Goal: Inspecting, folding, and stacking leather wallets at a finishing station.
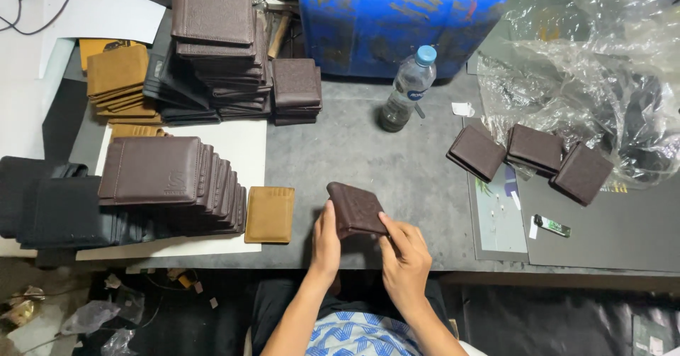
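I hold a dark brown folded wallet [355, 207] over the near edge of the grey table [354, 150]. My left hand [326, 241] grips its left side with the thumb along the edge. On the wallet's lower right corner, my right hand [405, 255] pinches with fingers and thumb. A tan wallet [270, 214] lies flat just left of my hands. Three more dark brown wallets [531, 156] lie in a row to the right.
A leaning row of brown wallets [170, 179] and black ones [57, 207] sits at left; stacks of brown [219, 37] and tan wallets [119, 80] stand behind. A plastic water bottle [408, 90], blue drum [397, 16], crumpled clear plastic [588, 65] and a lighter [552, 225] are nearby.
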